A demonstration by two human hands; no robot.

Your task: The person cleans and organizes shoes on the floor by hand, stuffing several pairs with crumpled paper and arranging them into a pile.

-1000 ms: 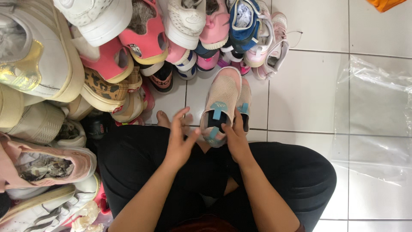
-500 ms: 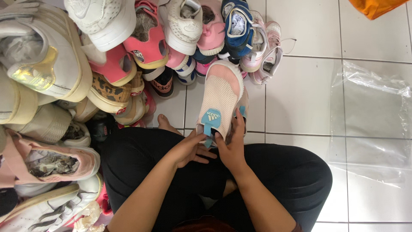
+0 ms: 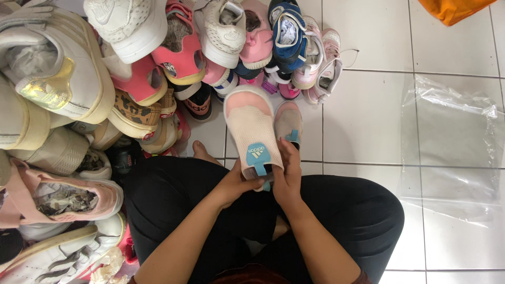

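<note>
A white tiled floor (image 3: 368, 121) fills the right half of the view. A heap of shoes (image 3: 105, 79) covers the area from nine o'clock round to twelve o'clock, white, pink, gold and leopard-print pairs stacked on one another, with a blue shoe (image 3: 286, 26) near the top. The person's legs in black trousers (image 3: 336, 215) are folded across the bottom, at six o'clock. A clear plastic bag (image 3: 452, 142) lies flat on the tiles at three o'clock, well apart from the hands. An orange cloth (image 3: 457, 8) shows at the one o'clock corner.

Just above centre, a pink mesh shoe (image 3: 252, 131) with a light blue tongue tab is lifted off the floor, toe pointing to twelve o'clock. Its matching shoe (image 3: 289, 121) lies just beside it at its three o'clock side, partly behind the fingers.

The left hand (image 3: 236, 184) is closed around the heel end of the pink mesh shoe from the seven o'clock side. The right hand (image 3: 286, 176) grips the same heel end from the five o'clock side, fingers pressed along the shoe's edge.
</note>
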